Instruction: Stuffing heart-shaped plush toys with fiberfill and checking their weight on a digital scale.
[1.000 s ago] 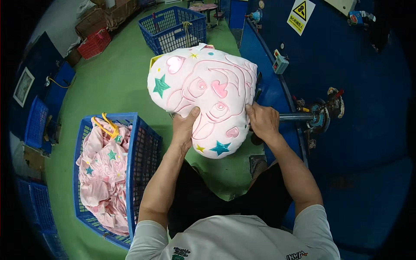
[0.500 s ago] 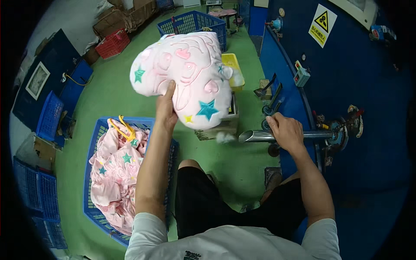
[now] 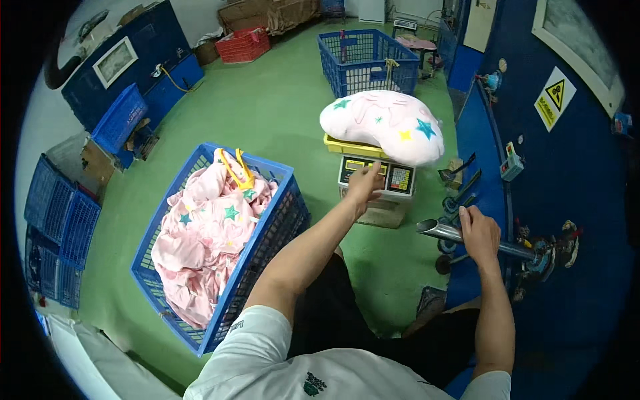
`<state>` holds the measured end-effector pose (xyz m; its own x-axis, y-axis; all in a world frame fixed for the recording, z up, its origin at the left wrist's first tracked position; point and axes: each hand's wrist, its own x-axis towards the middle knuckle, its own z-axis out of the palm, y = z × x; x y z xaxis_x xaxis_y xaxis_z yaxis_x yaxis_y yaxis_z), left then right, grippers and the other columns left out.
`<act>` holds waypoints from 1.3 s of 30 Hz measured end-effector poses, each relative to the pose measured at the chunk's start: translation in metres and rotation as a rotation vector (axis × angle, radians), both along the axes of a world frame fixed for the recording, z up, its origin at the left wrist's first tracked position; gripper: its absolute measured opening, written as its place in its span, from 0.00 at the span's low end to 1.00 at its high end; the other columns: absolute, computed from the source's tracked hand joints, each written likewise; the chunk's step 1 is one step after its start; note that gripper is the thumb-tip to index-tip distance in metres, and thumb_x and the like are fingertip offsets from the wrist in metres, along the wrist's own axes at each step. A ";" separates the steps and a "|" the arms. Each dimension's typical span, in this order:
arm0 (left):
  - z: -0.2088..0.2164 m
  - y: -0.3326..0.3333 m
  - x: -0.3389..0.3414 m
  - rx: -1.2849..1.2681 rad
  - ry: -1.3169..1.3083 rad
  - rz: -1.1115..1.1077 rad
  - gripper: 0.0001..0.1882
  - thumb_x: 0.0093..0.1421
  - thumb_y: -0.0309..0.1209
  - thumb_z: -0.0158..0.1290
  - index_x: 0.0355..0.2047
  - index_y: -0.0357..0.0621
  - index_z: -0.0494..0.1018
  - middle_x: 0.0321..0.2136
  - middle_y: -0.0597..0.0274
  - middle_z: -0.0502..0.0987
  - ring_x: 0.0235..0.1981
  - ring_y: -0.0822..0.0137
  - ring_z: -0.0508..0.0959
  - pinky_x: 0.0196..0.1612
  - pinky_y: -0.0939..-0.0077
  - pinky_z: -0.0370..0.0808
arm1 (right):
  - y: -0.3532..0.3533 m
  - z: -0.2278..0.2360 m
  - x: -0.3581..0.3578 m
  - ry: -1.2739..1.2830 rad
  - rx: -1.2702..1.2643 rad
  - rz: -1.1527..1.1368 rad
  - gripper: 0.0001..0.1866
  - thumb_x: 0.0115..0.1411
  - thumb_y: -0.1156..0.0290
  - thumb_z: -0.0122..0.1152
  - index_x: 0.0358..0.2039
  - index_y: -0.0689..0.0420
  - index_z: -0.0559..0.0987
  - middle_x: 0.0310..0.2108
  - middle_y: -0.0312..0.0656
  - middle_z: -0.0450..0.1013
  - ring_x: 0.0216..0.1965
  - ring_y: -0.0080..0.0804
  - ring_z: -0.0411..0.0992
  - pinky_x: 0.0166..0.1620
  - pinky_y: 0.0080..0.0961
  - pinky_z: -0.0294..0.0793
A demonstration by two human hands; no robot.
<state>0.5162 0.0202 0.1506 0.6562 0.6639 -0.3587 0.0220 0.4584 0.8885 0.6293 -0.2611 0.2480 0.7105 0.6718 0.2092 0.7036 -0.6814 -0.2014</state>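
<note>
A plump pink-and-white pillow (image 3: pixel 390 123) with green, blue and yellow stars rests on the yellow tray (image 3: pixel 343 147) of a digital scale (image 3: pixel 387 212). My left hand (image 3: pixel 365 185) is just in front of the pillow, over the scale's display panel, its fingers apart with nothing in them. To the right, my right hand (image 3: pixel 480 235) is wrapped round a shiny metal tube (image 3: pixel 439 231) with a slanted open end, which juts from a blue machine. Limp pink covers (image 3: pixel 193 247) with stars fill a blue plastic basket (image 3: pixel 270 247) at my left.
The blue machine wall (image 3: pixel 520 193) with a yellow warning sign (image 3: pixel 555 99) runs along the right. Another blue basket (image 3: pixel 367 67) stands beyond the scale, and a red crate (image 3: pixel 243 45) is farther back. More blue baskets (image 3: pixel 60 233) are stacked at the far left.
The pillow has gone from my left hand onto the scale's tray, and that hand has let go. My right hand stays on the tube. The view has swung left.
</note>
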 end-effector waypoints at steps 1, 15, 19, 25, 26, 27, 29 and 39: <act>-0.024 -0.013 -0.022 0.005 -0.037 -0.073 0.28 0.68 0.49 0.53 0.53 0.35 0.69 0.44 0.49 0.77 0.39 0.63 0.78 0.40 0.71 0.77 | -0.001 -0.003 0.001 -0.017 0.009 0.003 0.24 0.70 0.50 0.49 0.27 0.57 0.77 0.21 0.48 0.77 0.20 0.54 0.73 0.29 0.45 0.72; -0.168 -0.102 -0.116 0.332 0.343 -0.460 0.23 0.66 0.42 0.56 0.51 0.35 0.73 0.40 0.51 0.80 0.34 0.62 0.80 0.38 0.70 0.78 | 0.033 0.009 0.047 0.687 -0.009 0.126 0.32 0.71 0.47 0.50 0.62 0.62 0.70 0.54 0.50 0.73 0.53 0.45 0.74 0.49 0.37 0.75; -0.167 -0.101 -0.114 0.430 0.450 -0.494 0.22 0.65 0.43 0.57 0.51 0.36 0.74 0.37 0.52 0.80 0.33 0.60 0.80 0.38 0.67 0.77 | 0.083 0.012 0.065 0.915 0.443 -0.099 0.41 0.68 0.39 0.50 0.68 0.59 0.60 0.61 0.51 0.66 0.61 0.51 0.67 0.56 0.39 0.74; -0.152 -0.099 -0.112 0.431 0.395 -0.530 0.22 0.65 0.43 0.57 0.50 0.38 0.74 0.34 0.54 0.80 0.31 0.59 0.79 0.37 0.66 0.76 | 0.163 -0.009 0.111 1.035 0.659 -0.192 0.44 0.66 0.41 0.56 0.66 0.65 0.61 0.59 0.58 0.67 0.55 0.49 0.72 0.43 0.31 0.80; -0.152 -0.098 -0.111 0.437 0.385 -0.523 0.22 0.65 0.43 0.57 0.50 0.39 0.74 0.33 0.54 0.80 0.31 0.59 0.79 0.37 0.66 0.76 | 0.174 -0.013 0.115 1.073 0.699 -0.204 0.42 0.66 0.43 0.58 0.65 0.67 0.62 0.57 0.59 0.68 0.54 0.48 0.74 0.40 0.30 0.81; -0.151 -0.096 -0.110 0.445 0.373 -0.516 0.21 0.65 0.43 0.57 0.50 0.39 0.74 0.33 0.55 0.80 0.30 0.60 0.79 0.36 0.66 0.76 | 0.179 -0.016 0.119 1.108 0.740 -0.217 0.41 0.66 0.46 0.60 0.64 0.68 0.63 0.56 0.60 0.68 0.52 0.47 0.75 0.38 0.28 0.81; -0.151 -0.094 -0.110 0.429 0.367 -0.501 0.21 0.65 0.42 0.57 0.50 0.39 0.74 0.33 0.55 0.80 0.30 0.61 0.79 0.36 0.67 0.76 | 0.188 -0.018 0.115 1.103 0.754 -0.210 0.39 0.65 0.49 0.60 0.63 0.69 0.64 0.55 0.59 0.69 0.51 0.46 0.75 0.38 0.28 0.81; -0.064 -0.043 -0.110 0.163 -0.075 0.196 0.14 0.68 0.30 0.53 0.51 0.37 0.70 0.39 0.56 0.79 0.36 0.68 0.79 0.39 0.76 0.76 | 0.188 0.020 0.042 1.042 1.016 -0.033 0.22 0.62 0.75 0.55 0.55 0.74 0.71 0.48 0.57 0.73 0.40 0.36 0.77 0.37 0.24 0.82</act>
